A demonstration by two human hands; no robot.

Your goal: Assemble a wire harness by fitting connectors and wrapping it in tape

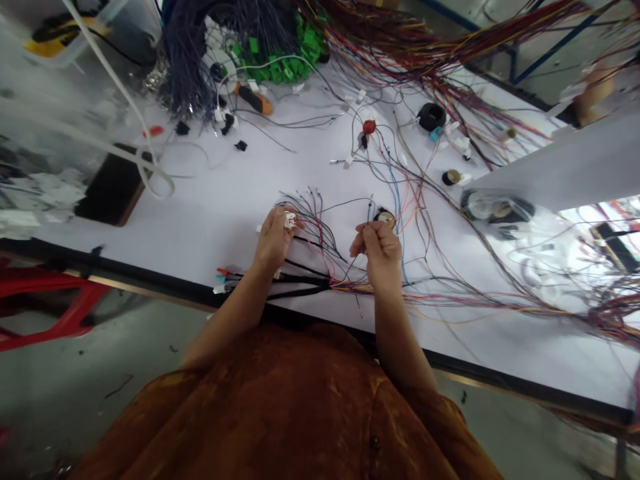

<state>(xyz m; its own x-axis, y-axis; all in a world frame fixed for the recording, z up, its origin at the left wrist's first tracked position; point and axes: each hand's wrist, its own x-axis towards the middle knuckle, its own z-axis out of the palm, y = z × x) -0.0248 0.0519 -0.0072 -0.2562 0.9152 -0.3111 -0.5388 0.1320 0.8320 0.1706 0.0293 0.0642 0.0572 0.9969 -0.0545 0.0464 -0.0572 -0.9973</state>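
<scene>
Between the thumb and fingers of my left hand (273, 241) is a white connector housing (290, 219), with a pinkish-red wire running out of it. My right hand (383, 250) pinches a thin dark wire (369, 212), whose tip points up above the fingers. Several loose wires with crimped ends (314, 200) fan out on the table between the two hands. Below them lies a wire harness (300, 283) in black sleeving, its bundle leading off to the right. A roll of tape (385, 217) sits just behind my right hand, partly covered by it.
Dark blue wires with green connectors (285, 63) are heaped at the back. An orange-and-black cutter (255, 100) lies before them. A black phone-like slab (116, 185) rests at left. Black tape (431, 117) and long red-brown wires (400, 47) are at back right. A red stool (55, 300) stands below.
</scene>
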